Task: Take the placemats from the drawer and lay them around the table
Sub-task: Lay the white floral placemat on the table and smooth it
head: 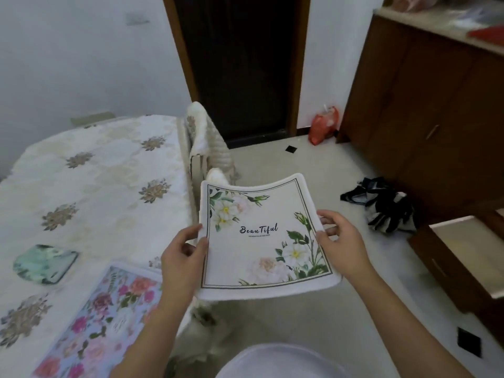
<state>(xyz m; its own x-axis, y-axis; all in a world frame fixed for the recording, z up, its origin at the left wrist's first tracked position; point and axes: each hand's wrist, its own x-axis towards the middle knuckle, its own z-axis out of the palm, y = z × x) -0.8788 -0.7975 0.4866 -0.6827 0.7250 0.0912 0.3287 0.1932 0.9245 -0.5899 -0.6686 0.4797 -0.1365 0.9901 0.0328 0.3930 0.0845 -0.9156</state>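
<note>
Left hand (183, 257) and right hand (339, 241) each pinch a side edge of the white, flower-printed fabric placemat (266, 238), held in the air beside the cream-clothed surface (90, 184). It sags: light, soft, floppy. Opposite-edge grips look best.

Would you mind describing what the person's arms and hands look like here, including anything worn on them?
Both forearms are bare as far as the frame shows, with no sleeves visible. The left hand and the right hand wear no gloves, and I can see no rings, watch or bracelets on them. Fingernails look short and unpainted, though the picture is a little soft. A white garment shows at the bottom edge.
</note>
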